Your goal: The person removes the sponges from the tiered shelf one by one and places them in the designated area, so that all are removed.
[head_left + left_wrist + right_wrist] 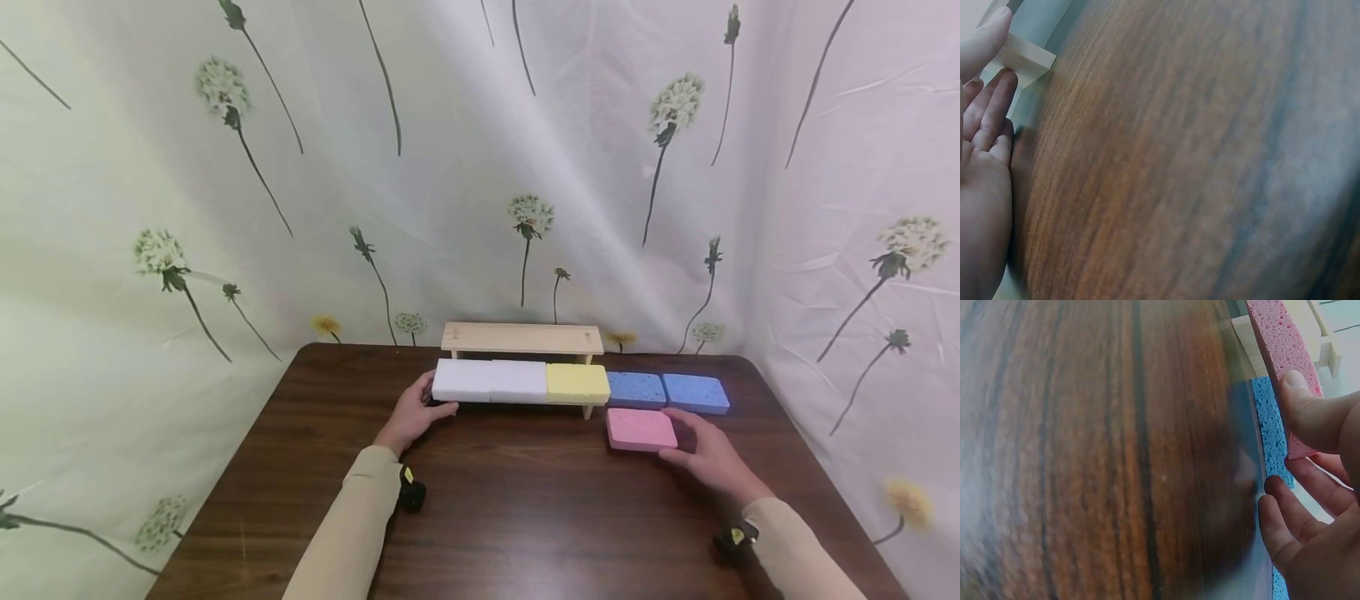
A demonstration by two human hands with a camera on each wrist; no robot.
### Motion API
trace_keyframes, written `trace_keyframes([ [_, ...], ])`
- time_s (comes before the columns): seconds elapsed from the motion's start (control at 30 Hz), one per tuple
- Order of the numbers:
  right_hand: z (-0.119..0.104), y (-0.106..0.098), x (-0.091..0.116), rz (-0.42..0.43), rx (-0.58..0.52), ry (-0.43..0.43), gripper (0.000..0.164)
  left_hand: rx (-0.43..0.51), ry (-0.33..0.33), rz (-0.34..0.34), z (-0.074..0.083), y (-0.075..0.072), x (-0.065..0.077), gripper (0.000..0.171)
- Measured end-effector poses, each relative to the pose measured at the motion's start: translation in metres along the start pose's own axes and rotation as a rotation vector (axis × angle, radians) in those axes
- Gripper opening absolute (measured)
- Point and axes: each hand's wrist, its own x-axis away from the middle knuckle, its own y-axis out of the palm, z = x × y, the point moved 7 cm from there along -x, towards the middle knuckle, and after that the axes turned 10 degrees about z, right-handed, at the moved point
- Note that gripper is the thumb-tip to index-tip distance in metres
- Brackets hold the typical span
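My right hand pinches a pink sponge by its right end, and it hangs in front of two blue sponges. In the right wrist view, the thumb presses one face of the pink sponge, with the other fingers spread below. On the front step of a pale wooden rack sit two white sponges and a yellow sponge in a row. At this row's left end lies my left hand, thumb forward. Its fingers look fairly straight beside the wooden end; their contact is partly hidden.
Two blue sponges lie on the table right of the rack. The dark wood table stretches out toward me. A curtain with a dandelion print hangs close behind the table and along both sides.
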Motion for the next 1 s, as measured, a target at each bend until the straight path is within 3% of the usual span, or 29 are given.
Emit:
trace_keyframes([
  [0.27, 0.009, 0.006, -0.004, -0.014, 0.034, 0.018, 0.077, 0.004, 0.022, 0.027, -0.009, -0.003, 0.0, 0.081],
  [1.0, 0.016, 0.007, -0.017, -0.019, 0.055, 0.034, 0.078, -0.017, 0.029, 0.034, -0.004, -0.004, 0.0, 0.08],
])
